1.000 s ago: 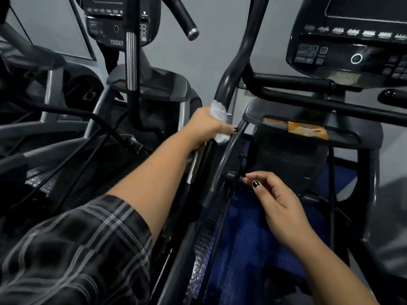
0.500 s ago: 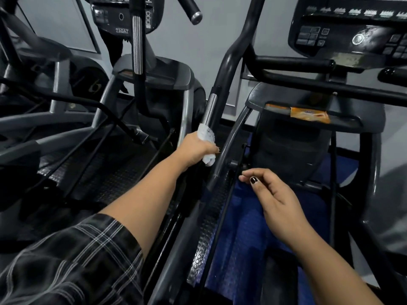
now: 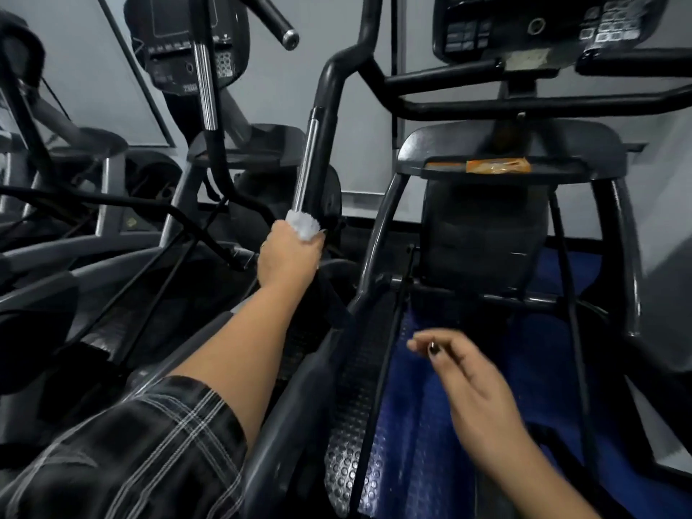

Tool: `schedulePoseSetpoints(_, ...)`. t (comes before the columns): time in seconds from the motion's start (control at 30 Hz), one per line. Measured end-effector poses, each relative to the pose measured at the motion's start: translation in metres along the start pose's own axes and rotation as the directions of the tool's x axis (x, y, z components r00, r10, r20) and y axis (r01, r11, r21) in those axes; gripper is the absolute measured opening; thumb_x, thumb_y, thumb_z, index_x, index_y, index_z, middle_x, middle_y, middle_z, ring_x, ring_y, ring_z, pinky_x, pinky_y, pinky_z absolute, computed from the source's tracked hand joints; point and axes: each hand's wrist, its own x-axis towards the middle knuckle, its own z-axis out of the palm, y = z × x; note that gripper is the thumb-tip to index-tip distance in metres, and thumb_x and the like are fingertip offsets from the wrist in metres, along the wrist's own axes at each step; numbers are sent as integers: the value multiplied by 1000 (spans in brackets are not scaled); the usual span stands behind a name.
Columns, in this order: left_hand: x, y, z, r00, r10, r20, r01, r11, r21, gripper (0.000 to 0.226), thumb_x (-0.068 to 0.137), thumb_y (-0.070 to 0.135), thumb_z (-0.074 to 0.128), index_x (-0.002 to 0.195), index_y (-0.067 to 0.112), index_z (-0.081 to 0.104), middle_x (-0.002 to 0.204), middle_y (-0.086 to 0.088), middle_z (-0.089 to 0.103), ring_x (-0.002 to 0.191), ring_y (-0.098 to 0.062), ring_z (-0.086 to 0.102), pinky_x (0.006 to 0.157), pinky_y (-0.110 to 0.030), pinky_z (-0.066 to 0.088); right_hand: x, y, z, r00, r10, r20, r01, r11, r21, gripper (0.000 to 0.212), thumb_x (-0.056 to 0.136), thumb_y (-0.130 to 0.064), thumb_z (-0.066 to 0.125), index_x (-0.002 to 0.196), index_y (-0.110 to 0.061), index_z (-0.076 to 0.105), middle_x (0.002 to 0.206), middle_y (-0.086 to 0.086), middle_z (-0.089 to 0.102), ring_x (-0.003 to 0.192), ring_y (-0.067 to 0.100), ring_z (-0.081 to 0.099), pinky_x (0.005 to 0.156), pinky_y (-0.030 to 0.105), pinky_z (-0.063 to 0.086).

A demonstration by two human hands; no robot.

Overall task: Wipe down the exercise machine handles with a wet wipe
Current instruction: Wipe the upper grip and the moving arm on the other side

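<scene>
My left hand [image 3: 288, 256] is curled around the handle [image 3: 307, 170] below its chrome section, the wet wipe [image 3: 304, 224] bunched at the fist's top. My right hand [image 3: 468, 380] hangs relaxed, near right, holding nothing.

An orange packet [image 3: 498, 166] lies on a tray [image 3: 584, 144] well beyond the right fingers [image 3: 455, 345]; blue mat [image 3: 430, 462] beneath them, a console [image 3: 524, 28] high above.

We see a crumpled white wet wipe [image 3: 304, 225], just eleven o'clock of centre, wrapped round the exercise machine handle [image 3: 312, 159] at the base of its chrome section; the handle leans toward one o'clock, turning black above.
</scene>
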Motion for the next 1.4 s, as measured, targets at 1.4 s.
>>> schedulePoseSetpoints(1.4,5,10,8,996,-82,-21,82,997,0,40,80,42,72,95,13,49,90,-2,52,86,-22,54,70,-31,38,-44,9,-24,996,84,-11,-83,995,46,22,100,-23,46,102,-33,66,103,-22,69,101,-5,61,83,12,43)
